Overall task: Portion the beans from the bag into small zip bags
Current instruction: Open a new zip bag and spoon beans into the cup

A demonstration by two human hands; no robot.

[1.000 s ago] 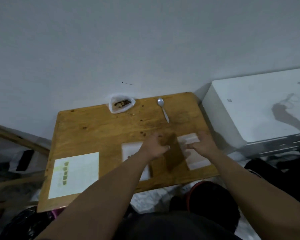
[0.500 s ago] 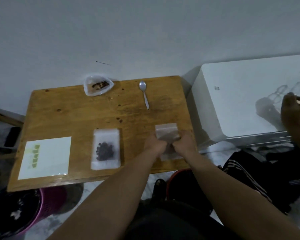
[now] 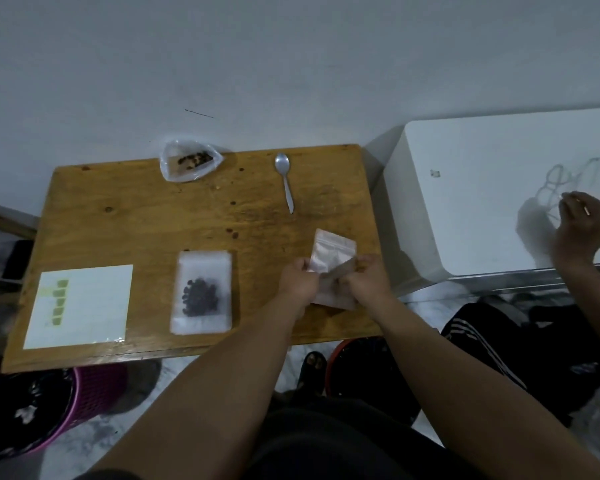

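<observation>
Left hand (image 3: 300, 284) and right hand (image 3: 368, 284), side by side over the near right corner of the worktop (image 3: 136, 220). Each grip pinches the lower part of an empty small zip bag (image 3: 333, 252), whose zip end points toward the far edge. More clear plastic (image 3: 329, 301) lies flat beneath the hands. Filled zip bag (image 3: 201, 292) of dark beans: flat by the middle of the near edge. Label sheet (image 3: 80, 306): near left corner. Open bean bag (image 3: 189, 161): far edge, left of centre. Spoon (image 3: 284, 178): to its right, bowl toward the far edge.

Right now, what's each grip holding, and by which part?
One small zip bag, apparently empty: left grip pinches its lower left edge, right grip its lower right edge. Zip end is free.
</observation>
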